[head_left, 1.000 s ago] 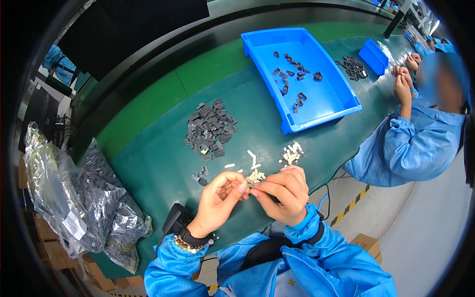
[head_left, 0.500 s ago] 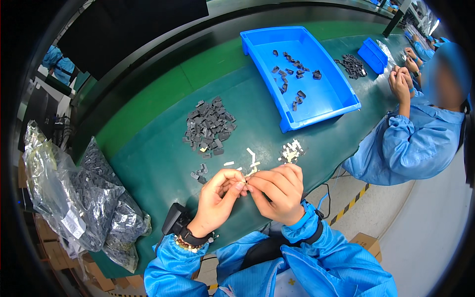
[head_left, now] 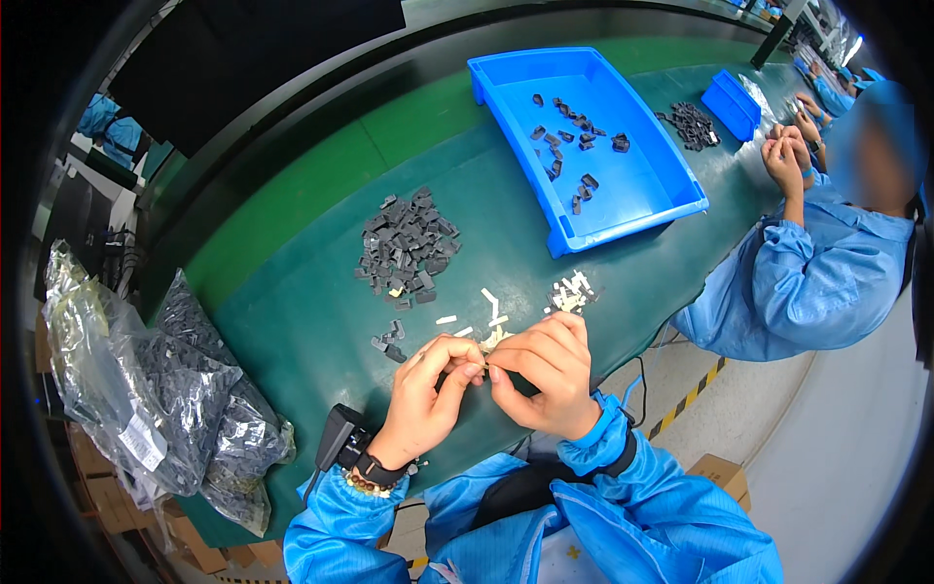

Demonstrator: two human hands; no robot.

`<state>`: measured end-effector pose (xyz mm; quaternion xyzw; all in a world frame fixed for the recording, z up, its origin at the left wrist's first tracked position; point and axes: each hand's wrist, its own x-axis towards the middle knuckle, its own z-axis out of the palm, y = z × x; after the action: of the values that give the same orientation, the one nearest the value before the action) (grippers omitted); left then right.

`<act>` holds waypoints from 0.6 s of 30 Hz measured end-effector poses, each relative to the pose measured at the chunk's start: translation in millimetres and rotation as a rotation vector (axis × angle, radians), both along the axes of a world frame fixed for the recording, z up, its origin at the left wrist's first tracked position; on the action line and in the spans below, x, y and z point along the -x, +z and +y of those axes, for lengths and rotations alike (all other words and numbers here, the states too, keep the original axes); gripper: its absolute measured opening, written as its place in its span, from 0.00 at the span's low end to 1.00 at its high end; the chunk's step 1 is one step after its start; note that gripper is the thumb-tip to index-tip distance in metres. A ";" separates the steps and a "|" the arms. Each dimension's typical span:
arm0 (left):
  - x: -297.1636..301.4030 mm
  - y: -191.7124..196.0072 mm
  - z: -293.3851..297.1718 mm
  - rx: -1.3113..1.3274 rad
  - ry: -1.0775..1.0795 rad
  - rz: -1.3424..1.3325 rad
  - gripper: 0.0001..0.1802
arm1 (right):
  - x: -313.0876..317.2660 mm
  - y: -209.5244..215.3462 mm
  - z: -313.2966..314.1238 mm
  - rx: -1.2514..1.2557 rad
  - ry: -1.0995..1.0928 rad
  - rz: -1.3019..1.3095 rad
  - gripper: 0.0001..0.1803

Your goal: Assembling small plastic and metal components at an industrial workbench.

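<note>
My left hand and my right hand meet fingertip to fingertip over the near part of the green table. Both are closed in a pinch around something tiny, mostly covered by the fingers; a pale speck shows between them, its kind unclear. Just beyond the fingers lie cream-coloured strips, some partly hidden by my right hand. A heap of small white and dark pieces is past my right knuckles. A few dark grey plastic parts rest beyond my left hand, with a large pile of them further off.
A blue tray holding several small black parts stands at the far right. Behind it are a smaller blue bin and a black pile. Clear bags of dark parts fill the left edge. A co-worker sits at right.
My hands stay pinched together, and my right fingers have shifted slightly. The whole view has moved a little; the piles and tray look the same.
</note>
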<state>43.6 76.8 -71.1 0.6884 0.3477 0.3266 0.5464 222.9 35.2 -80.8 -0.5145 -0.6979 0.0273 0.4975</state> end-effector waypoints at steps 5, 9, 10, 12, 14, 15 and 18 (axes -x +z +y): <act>-0.9 0.0 -0.6 -0.017 -0.009 -0.013 0.03 | -2.1 -2.1 2.3 0.019 0.008 0.043 0.08; 0.7 -3.4 -0.3 0.023 0.022 -0.047 0.02 | -3.8 -2.9 4.2 0.050 -0.082 0.124 0.07; 1.0 -3.8 -0.3 0.023 0.021 -0.047 0.02 | -4.2 -4.0 4.4 0.067 -0.119 0.142 0.07; 1.7 -4.2 -0.3 0.008 0.100 -0.107 0.02 | -3.9 -6.7 5.3 0.115 -0.108 0.141 0.06; 1.5 -6.3 0.4 -0.077 0.151 -0.100 0.02 | -3.4 -6.9 4.6 0.164 -0.097 0.140 0.06; 1.4 -7.2 0.7 -0.161 0.202 -0.093 0.02 | -2.8 -5.8 3.1 0.225 -0.022 0.147 0.05; -0.6 -2.9 0.2 -0.327 0.199 -0.008 0.06 | -3.3 -4.4 4.4 0.259 0.115 0.177 0.04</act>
<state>44.2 77.0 -74.0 0.7288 0.3542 0.4342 0.3935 226.2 39.5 -85.2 -0.5293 -0.6702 0.1906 0.4841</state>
